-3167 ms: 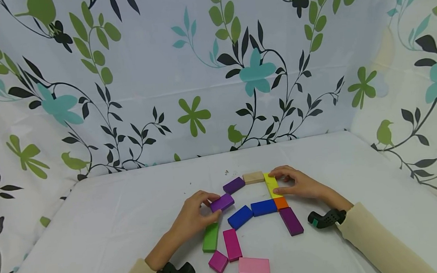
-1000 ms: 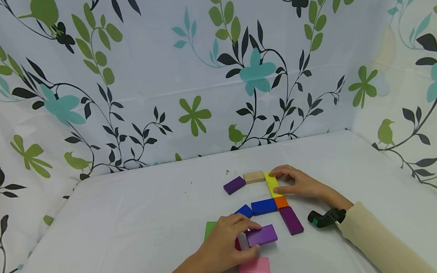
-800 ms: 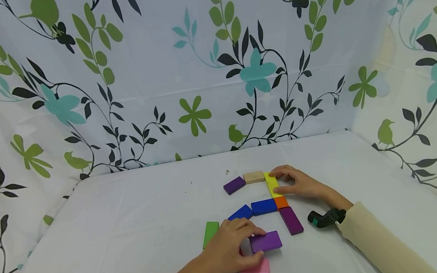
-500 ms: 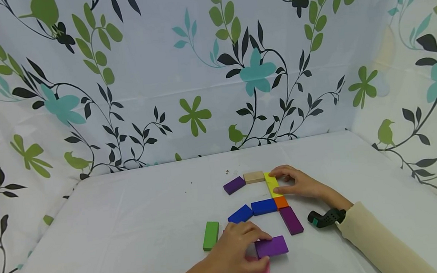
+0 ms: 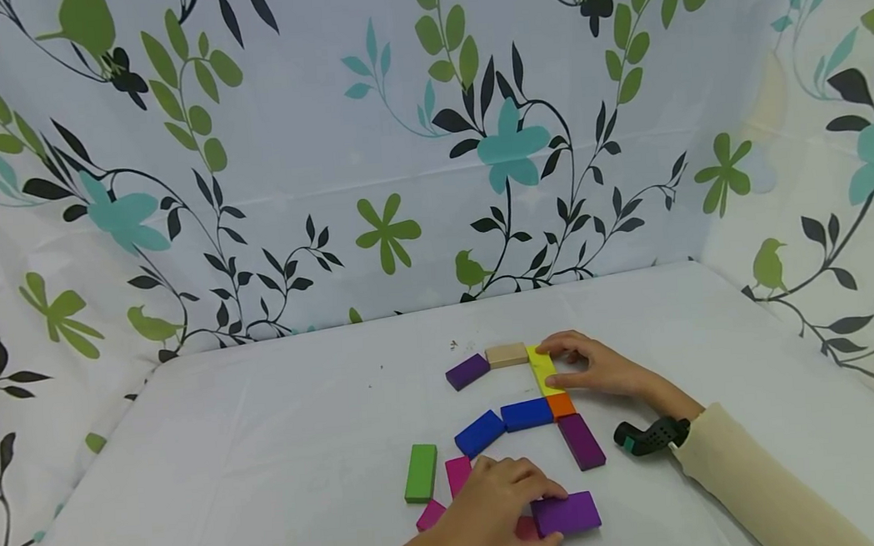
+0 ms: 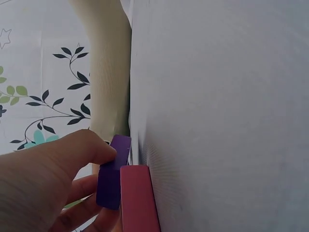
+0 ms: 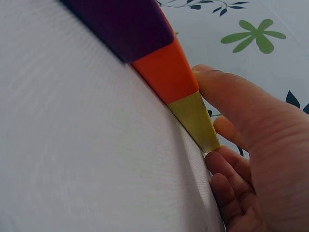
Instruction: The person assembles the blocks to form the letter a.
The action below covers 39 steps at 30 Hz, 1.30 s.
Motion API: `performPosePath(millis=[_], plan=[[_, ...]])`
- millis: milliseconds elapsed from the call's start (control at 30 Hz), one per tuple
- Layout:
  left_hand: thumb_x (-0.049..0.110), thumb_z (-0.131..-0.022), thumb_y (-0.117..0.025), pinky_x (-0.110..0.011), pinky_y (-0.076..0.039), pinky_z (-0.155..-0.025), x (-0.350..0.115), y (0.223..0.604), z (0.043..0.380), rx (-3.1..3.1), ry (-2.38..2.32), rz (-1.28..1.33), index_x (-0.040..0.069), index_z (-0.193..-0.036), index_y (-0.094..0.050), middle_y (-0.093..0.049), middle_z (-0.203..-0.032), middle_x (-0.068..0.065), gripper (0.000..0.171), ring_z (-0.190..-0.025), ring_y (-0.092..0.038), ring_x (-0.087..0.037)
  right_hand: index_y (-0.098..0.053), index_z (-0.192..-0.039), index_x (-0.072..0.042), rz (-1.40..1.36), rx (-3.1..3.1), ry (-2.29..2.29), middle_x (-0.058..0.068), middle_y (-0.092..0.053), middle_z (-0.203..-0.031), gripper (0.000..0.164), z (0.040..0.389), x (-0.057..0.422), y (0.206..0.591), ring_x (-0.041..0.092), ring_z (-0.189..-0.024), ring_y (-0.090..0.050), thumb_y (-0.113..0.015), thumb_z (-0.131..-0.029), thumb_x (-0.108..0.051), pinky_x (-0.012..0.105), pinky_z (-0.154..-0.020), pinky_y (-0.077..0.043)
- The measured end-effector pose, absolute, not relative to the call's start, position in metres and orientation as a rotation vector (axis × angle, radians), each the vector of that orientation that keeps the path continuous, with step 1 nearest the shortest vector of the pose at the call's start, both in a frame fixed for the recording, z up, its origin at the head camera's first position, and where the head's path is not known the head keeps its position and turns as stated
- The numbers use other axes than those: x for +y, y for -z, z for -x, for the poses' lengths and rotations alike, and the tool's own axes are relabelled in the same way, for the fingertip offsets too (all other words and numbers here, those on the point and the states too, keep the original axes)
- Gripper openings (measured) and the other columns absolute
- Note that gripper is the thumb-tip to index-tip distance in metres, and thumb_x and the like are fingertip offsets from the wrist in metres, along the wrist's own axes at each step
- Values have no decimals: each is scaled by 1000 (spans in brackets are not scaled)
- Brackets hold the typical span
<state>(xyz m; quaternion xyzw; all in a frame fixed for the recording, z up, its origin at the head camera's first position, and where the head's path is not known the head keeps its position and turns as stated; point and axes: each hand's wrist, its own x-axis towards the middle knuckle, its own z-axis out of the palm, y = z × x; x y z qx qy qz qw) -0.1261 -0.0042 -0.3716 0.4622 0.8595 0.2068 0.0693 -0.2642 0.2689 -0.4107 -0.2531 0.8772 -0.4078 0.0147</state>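
Note:
My left hand (image 5: pixel 489 512) pinches a violet wooden block (image 5: pixel 567 515) between thumb and fingers, at the right end of a pink block (image 5: pixel 526 528) that it mostly covers. In the left wrist view the violet block (image 6: pixel 110 181) overlaps the pink block (image 6: pixel 137 198). My right hand (image 5: pixel 601 369) holds a yellow block (image 5: pixel 542 370), index finger by its far end and thumb by its near end. An orange block (image 5: pixel 561 406) adjoins the yellow one, with a dark purple block (image 5: pixel 582 442) below. The right wrist view shows the thumb beside the orange block (image 7: pixel 169 70).
Beyond stand a natural wood block (image 5: pixel 506 355) and a dark purple block (image 5: pixel 467 372). Two blue blocks (image 5: pixel 480 433) run left from the orange one. A green block (image 5: pixel 421 473) and two magenta blocks (image 5: pixel 458 472) lie near my left hand. White cloth (image 5: pixel 267 450) covers the table.
My left hand has carried the violet block from above the green block toward me and to the right, beside the pink block. The right hand has stayed at the yellow block.

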Motion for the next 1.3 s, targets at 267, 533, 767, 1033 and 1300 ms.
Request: performPosePath(millis=[267,533,767,1033,1300], plan=[[44,-90,-65,-24,-37,-81,1,374,129,2547,-500,-1364,25,-124,-64,-61,-112,15,38,-103,-51,5,-58,-131,-8,811,2735,1259,14,-51,-136,49,267,269,412,27,-117,-49,-73,-87,-24,36,-98,-42],[44,-89,-67,-26,-38,-81,2,375,129,2533,-515,-1300,26,-123,-64,-61,-110,15,39,-100,-51,6,-58,-131,-8,805,2743,1256,14,-52,-136,50,267,268,411,27,-116,-49,-74,-87,-25,36,-98,-42],[43,-88,-68,-29,-39,-85,2,375,129,2523,-523,-1271,26,-123,-63,-61,-108,15,39,-98,-51,6,-58,-131,-7,804,2749,1262,15,-52,-136,50,267,268,411,28,-116,-49,-74,-87,-26,36,-98,-42],[42,-88,-69,-29,-42,-90,2,374,127,2529,-567,-1239,24,-120,-65,-61,-108,15,36,-97,-50,7,-58,-131,-7,796,2741,1270,15,-51,-136,51,266,268,411,29,-117,-49,-74,-86,-26,36,-99,-42],[43,-89,-69,-26,-42,-90,1,375,126,2523,-594,-1224,23,-119,-66,-61,-106,16,36,-95,-50,7,-59,-131,-8,791,2736,1270,14,-52,-135,50,265,269,413,28,-116,-49,-74,-87,-25,36,-98,-42]])
